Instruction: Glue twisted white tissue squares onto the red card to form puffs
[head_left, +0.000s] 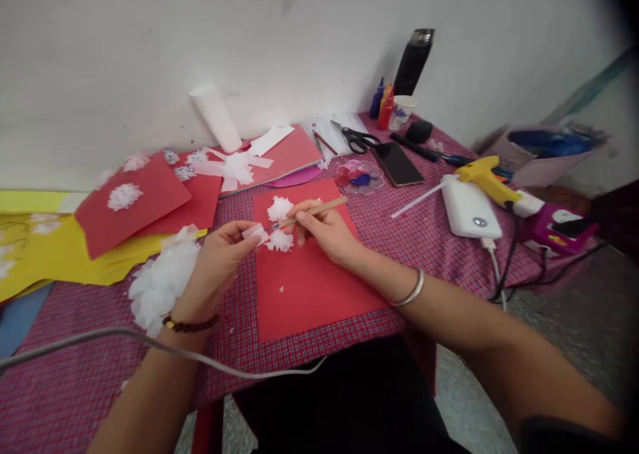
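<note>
My left hand (pixel 227 247) pinches a small piece of white tissue paper (pixel 257 233) between thumb and fingers. Held like a pen in my right hand (pixel 322 227) is a paintbrush (pixel 324 207) with a light wooden handle; its tip points left and meets the tissue piece. Both hands are above a red paper sheet (pixel 309 287). White tissue pompoms lie on that sheet, one pompom (pixel 279 208) behind the brush and another pompom (pixel 280 241) in front of it. A heap of loose white tissue (pixel 167 281) sits left of my left wrist.
A paint palette (pixel 359 176), phone (pixel 398 164) and scissors (pixel 355 136) lie beyond the sheet. At right are a white power bank (pixel 470 208) and a yellow glue gun (pixel 489 180). A white cable (pixel 200 357) crosses in front. Red papers (pixel 150 198) with pompoms lie at left.
</note>
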Demonstrator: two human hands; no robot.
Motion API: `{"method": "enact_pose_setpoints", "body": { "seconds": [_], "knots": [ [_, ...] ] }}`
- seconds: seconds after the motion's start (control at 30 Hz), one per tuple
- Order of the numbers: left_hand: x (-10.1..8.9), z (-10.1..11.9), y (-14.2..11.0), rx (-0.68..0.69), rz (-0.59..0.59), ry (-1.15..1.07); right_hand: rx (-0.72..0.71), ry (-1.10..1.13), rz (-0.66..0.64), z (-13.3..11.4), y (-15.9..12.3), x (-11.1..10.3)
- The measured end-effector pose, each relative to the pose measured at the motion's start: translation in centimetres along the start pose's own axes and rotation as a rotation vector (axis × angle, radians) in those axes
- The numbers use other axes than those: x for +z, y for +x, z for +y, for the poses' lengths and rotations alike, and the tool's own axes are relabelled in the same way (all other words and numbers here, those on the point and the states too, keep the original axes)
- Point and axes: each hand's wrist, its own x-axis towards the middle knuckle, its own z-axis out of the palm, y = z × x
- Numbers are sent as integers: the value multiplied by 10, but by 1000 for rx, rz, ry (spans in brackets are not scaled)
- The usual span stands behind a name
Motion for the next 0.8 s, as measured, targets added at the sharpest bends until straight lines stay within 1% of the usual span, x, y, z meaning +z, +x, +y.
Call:
{"method": "enact_pose_setpoints", "body": {
  "seconds": [0.13,0.3,0.4,0.47,0.57,0.7,0.8],
  "knots": [
    [0,-9,-5,100,-4,172,-40,-41,-2,-3,-2,2],
    [-1,-13,-13,233,-19,409,-37,-103,-28,-5,-4,5],
    [2,-13,-19,279,-30,471,-46,-115,-63,-5,-4,6],
    [4,-11,-22,273,-54,438,-49,-114,-83,-5,-5,6],
    [5,-6,-26,196,-89,332,-44,-112,-94,-5,-5,7],
    [3,-4,-25,119,-45,167,-30,-112,-101,-4,-5,7],
    [-1,-6,-22,103,-30,131,-18,-96,-122,-5,-5,7]
  ]
}}
